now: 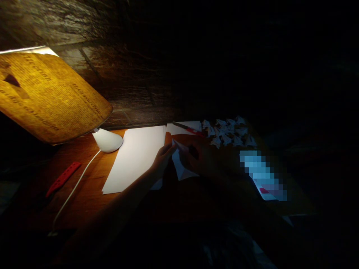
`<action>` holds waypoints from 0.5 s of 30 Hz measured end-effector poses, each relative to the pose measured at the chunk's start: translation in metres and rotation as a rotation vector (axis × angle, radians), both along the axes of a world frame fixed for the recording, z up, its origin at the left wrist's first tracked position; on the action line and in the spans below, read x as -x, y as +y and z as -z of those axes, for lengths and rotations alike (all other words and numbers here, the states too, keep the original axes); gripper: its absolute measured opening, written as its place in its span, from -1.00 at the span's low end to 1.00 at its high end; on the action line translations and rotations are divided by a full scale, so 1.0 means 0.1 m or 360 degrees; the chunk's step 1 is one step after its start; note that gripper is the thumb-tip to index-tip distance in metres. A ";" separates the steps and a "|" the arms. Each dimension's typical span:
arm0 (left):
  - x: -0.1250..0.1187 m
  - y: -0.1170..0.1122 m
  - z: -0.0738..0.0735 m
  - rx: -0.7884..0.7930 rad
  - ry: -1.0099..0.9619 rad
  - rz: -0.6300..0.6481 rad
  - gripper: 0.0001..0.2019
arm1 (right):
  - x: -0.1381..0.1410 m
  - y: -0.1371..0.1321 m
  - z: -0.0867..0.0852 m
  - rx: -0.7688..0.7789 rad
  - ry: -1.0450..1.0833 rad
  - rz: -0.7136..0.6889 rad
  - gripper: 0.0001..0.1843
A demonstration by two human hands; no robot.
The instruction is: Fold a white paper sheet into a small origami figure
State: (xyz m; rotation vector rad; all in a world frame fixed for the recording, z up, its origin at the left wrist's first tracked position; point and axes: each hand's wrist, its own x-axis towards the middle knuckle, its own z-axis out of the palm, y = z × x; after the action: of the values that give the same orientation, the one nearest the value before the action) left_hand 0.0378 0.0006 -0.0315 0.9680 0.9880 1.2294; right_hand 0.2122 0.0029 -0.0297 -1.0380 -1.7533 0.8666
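A partly folded piece of white paper [183, 170] is held up between my hands, over the wooden table. My left hand [163, 155] pinches its left edge near the upper point, thumb on top. On the other side, my right hand [198, 155] is in deep shadow, its fingers closed at the paper's upper right part. Just left of my left hand lies a stack of white sheets [137, 149]. Beyond my right hand, several small folded paper figures [227, 132] stand in rows.
A lamp with a yellow printed shade [56, 97] and white base [108, 141] stands at left. Its white cable [77, 183] runs past a red power strip [63, 179]. Smaller sheets [179, 128] bear a red and dark tool [189, 129]. A lit phone [263, 175] lies right.
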 end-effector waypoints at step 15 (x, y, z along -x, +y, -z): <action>0.01 -0.05 -0.04 -0.0269 0.0326 0.0053 -0.61 | -0.13 0.18 -0.11 0.0247 0.0256 0.0127 -0.91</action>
State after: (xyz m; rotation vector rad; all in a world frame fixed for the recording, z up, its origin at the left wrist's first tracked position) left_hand 0.0368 -0.0039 -0.0271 1.2575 1.0341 1.2175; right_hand 0.2252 0.0210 -0.0189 -1.0993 -1.5196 1.0194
